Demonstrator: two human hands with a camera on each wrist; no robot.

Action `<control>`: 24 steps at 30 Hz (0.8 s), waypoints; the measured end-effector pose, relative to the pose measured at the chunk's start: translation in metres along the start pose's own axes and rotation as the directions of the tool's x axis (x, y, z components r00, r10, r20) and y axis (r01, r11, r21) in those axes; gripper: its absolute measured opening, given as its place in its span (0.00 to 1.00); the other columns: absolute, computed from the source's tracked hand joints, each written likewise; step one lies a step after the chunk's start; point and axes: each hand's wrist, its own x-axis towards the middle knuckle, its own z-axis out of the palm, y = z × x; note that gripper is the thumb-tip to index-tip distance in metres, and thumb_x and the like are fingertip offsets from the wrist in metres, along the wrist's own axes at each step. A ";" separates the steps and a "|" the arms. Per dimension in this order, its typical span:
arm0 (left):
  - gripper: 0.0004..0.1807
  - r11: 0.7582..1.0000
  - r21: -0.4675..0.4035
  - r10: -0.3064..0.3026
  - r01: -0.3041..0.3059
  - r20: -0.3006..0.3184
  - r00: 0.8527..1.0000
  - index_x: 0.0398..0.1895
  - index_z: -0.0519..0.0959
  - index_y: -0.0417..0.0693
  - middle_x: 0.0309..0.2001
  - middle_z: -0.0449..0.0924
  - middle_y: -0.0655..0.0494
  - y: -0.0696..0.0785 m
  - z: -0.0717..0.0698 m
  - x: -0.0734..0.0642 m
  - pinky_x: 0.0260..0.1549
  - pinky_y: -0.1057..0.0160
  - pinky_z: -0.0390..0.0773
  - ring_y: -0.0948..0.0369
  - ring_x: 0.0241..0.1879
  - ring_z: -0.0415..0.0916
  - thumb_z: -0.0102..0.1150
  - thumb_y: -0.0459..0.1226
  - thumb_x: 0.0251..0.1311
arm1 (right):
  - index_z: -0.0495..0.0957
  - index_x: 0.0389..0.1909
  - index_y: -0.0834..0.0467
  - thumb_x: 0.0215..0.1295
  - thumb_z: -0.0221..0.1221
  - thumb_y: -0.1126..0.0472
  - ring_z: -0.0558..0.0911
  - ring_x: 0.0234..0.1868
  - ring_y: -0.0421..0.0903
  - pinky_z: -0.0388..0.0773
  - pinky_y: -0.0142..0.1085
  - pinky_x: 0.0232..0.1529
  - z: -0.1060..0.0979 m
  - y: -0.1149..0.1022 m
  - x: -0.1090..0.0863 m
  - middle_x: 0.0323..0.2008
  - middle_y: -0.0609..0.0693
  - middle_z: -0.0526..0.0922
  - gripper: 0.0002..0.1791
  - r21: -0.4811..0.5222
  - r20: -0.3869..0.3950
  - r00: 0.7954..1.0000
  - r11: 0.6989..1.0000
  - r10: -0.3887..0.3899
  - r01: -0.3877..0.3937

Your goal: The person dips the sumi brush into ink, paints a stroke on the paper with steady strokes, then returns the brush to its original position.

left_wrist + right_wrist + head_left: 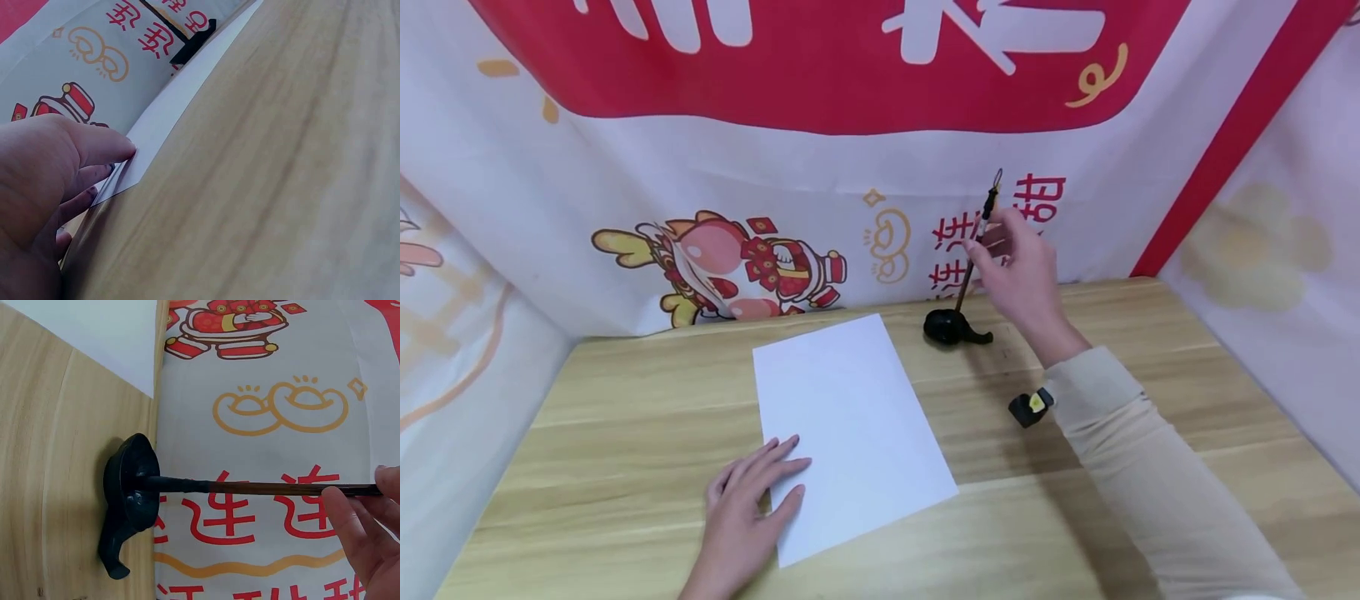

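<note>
My right hand [1018,267] pinches a writing brush [966,283] by the upper part of its brown shaft, a hanging loop at its top. The brush leans slightly, and its lower end is down in a small black ink dish [119,494] with a curved tail. At the left, my left hand [747,500] lies with fingers extended over the left edge of a white sheet of paper [857,433]. Dark smudges mark some fingertips [92,192] in the left wrist view. The sheet sits at a slant, left of the dish.
A small black object [1028,408] with a yellow patch lies by the right sleeve [1093,392]. Printed white-and-red cloth [850,167] hangs behind the wooden table [647,417], with more cloth along both sides.
</note>
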 end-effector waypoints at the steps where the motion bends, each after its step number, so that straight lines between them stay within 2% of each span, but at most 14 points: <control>1: 0.21 1.000 0.001 0.003 -0.003 -0.002 1.000 0.57 0.88 0.66 0.72 0.81 0.60 0.000 0.000 0.000 0.71 0.38 0.50 0.51 0.73 0.72 0.74 0.35 0.63 | 0.76 0.61 0.58 0.78 0.64 0.57 0.87 0.42 0.50 0.85 0.28 0.29 0.000 0.000 0.000 0.46 0.56 0.88 0.17 -0.016 0.002 1.000 1.000 -0.003 0.003; 4: 0.21 1.000 0.004 0.006 -0.006 -0.005 1.000 0.57 0.87 0.67 0.72 0.81 0.62 0.000 0.002 -0.001 0.71 0.38 0.50 0.52 0.73 0.72 0.74 0.35 0.63 | 0.76 0.61 0.59 0.77 0.65 0.58 0.87 0.39 0.52 0.86 0.31 0.28 0.002 0.001 -0.001 0.44 0.58 0.88 0.17 -0.021 0.005 1.000 1.000 -0.017 0.017; 8: 0.22 1.000 0.001 0.005 -0.005 -0.006 1.000 0.57 0.87 0.68 0.72 0.81 0.62 0.000 0.002 -0.001 0.71 0.38 0.50 0.52 0.73 0.72 0.75 0.36 0.63 | 0.76 0.64 0.59 0.78 0.65 0.59 0.87 0.41 0.53 0.88 0.34 0.31 0.006 0.002 -0.002 0.45 0.58 0.88 0.19 0.020 0.010 1.000 1.000 -0.013 0.013; 12: 0.22 1.000 -0.005 -0.006 0.006 0.002 1.000 0.57 0.88 0.66 0.72 0.80 0.61 0.000 0.000 0.000 0.71 0.37 0.50 0.51 0.74 0.72 0.76 0.36 0.61 | 0.75 0.67 0.59 0.78 0.64 0.59 0.87 0.43 0.51 0.88 0.33 0.33 0.008 0.002 -0.001 0.47 0.58 0.88 0.21 0.031 0.017 1.000 0.999 -0.009 0.008; 18: 0.21 1.000 -0.011 0.017 -0.017 -0.013 1.000 0.56 0.88 0.64 0.72 0.81 0.60 0.000 0.001 0.004 0.72 0.36 0.50 0.49 0.73 0.73 0.77 0.36 0.60 | 0.76 0.66 0.61 0.77 0.65 0.62 0.88 0.42 0.54 0.86 0.29 0.31 0.007 0.002 0.002 0.46 0.59 0.89 0.20 0.044 0.006 1.000 0.999 -0.005 0.004; 24: 0.22 1.000 0.002 0.025 -0.025 -0.025 0.999 0.55 0.88 0.66 0.72 0.81 0.62 -0.002 0.001 0.001 0.71 0.37 0.51 0.50 0.72 0.74 0.78 0.37 0.59 | 0.77 0.62 0.60 0.76 0.66 0.61 0.87 0.40 0.48 0.85 0.28 0.31 0.007 0.001 0.001 0.45 0.57 0.89 0.17 0.016 0.009 1.000 1.000 -0.003 0.003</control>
